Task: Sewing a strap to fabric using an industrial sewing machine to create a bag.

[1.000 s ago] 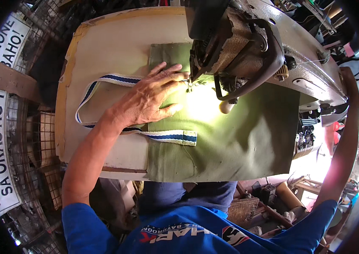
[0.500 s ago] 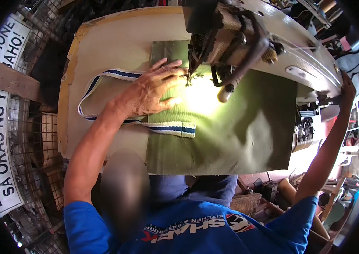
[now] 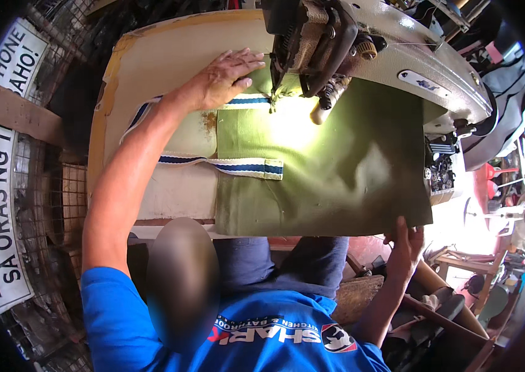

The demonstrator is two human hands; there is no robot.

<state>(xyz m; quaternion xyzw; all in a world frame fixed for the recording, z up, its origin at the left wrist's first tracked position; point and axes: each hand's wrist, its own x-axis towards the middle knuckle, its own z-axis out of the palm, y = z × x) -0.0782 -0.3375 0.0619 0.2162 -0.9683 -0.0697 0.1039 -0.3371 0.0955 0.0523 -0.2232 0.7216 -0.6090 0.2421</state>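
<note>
My left hand (image 3: pixel 231 77) lies spread, palm down, left of the needle area, over the far part of the green fabric sheet (image 3: pixel 330 186) and just beyond a white strap with a blue stripe (image 3: pixel 247 167). One run of the strap leads under the presser foot (image 3: pixel 272 102) of the sewing machine (image 3: pixel 392 62). Its other end rests loose on the sheet, nearer to me. At the sheet's near right corner, my right hand (image 3: pixel 404 251) grips the edge, one digit on top and the others partly hidden.
The pale worktable (image 3: pixel 151 59) has a worn, taped edge. A bright lamp (image 3: pixel 321 111) lights the needle area. Wire mesh (image 3: pixel 64 198) and signboards (image 3: pixel 2 217) stand at the left. Wooden frames and clutter (image 3: pixel 467 266) fill the right side.
My right hand has left the machine's handwheel and come down to the sheet's near right corner. My left hand, the sheet and the strap have moved away from me.
</note>
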